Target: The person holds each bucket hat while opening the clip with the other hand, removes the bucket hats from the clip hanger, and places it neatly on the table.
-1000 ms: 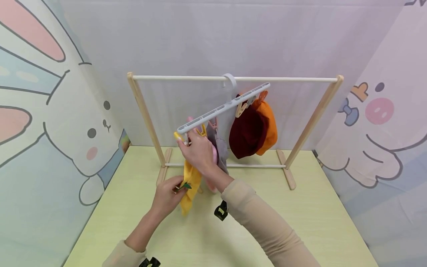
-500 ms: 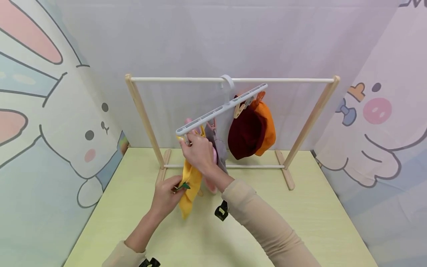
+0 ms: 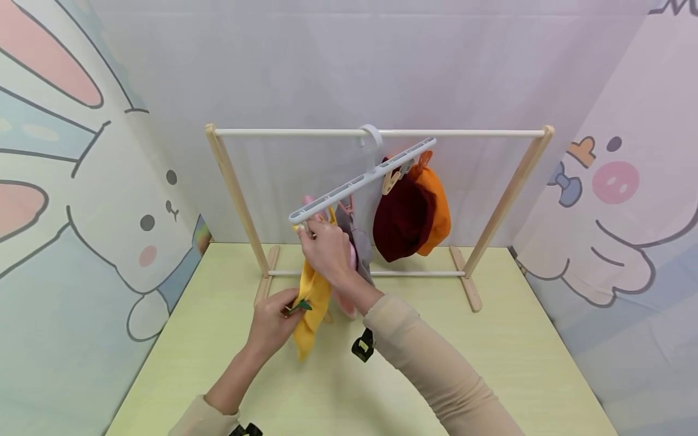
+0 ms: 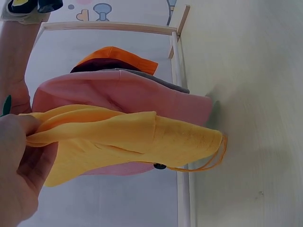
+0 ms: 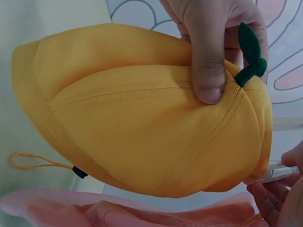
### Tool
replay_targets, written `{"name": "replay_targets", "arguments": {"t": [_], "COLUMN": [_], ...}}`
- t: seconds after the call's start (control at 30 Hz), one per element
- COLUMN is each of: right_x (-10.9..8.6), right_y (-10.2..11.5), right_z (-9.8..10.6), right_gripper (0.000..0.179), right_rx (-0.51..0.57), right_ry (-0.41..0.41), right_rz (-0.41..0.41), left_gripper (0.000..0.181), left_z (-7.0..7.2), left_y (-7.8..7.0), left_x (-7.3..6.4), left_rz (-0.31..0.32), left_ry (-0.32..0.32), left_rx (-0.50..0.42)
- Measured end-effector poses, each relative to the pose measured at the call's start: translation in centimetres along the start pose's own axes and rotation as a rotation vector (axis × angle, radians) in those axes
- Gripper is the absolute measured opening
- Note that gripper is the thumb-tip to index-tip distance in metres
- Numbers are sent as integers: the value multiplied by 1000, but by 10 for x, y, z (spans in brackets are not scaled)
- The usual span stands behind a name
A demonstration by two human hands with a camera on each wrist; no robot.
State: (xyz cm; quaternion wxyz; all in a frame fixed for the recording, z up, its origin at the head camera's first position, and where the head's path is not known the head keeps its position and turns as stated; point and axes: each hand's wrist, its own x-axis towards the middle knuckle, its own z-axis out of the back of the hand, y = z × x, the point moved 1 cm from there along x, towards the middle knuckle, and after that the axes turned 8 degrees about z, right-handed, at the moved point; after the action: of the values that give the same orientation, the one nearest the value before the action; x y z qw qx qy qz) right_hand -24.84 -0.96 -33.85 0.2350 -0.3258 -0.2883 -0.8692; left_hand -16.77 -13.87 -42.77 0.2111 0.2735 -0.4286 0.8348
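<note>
In the head view, my left hand (image 3: 272, 321) pinches a yellow cloth cap (image 3: 313, 297) beside its green leaf stem (image 3: 302, 305). The cap hangs below the left end of a pale hanger (image 3: 338, 192), brim down. My right hand (image 3: 327, 248) is up under that end; the right wrist view shows its thumb and fingers on a clear clip (image 5: 279, 171) at the cap's crown. A cord loop with a black toggle (image 5: 79, 172) dangles from the brim. A pink hat (image 4: 94, 90) hangs close behind the yellow cap, partly hidden.
The hanger slants from a white rail (image 3: 474, 133) on a wooden-legged rack. A grey hat (image 3: 360, 239) hangs near the pink one. On the right half, clips hold a maroon hat (image 3: 403, 221) and an orange hat (image 3: 440, 206). A pale yellow table (image 3: 491, 357) lies beneath.
My right thumb has drawn in toward the fingers at the clip. The left hand keeps its pinch on the yellow cap with hardly any movement, and the head view has shifted slightly.
</note>
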Motion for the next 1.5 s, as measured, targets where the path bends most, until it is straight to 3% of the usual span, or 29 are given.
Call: {"name": "replay_targets", "arguments": {"t": [1.13,1.5], "right_x": [-4,-3], "right_y": [0,-1], "right_z": [2,2], "right_gripper": [31,31], "right_rx": [-6,1], "right_ry": [-28,-35], "right_rz": [17,12], "left_gripper": [25,26], "left_z": [-1,2], "left_y": [-7,-2], "left_x": [-1,-3], "left_rz": [50,72], "left_ry": [9,27], "left_rx": [1,54]}}
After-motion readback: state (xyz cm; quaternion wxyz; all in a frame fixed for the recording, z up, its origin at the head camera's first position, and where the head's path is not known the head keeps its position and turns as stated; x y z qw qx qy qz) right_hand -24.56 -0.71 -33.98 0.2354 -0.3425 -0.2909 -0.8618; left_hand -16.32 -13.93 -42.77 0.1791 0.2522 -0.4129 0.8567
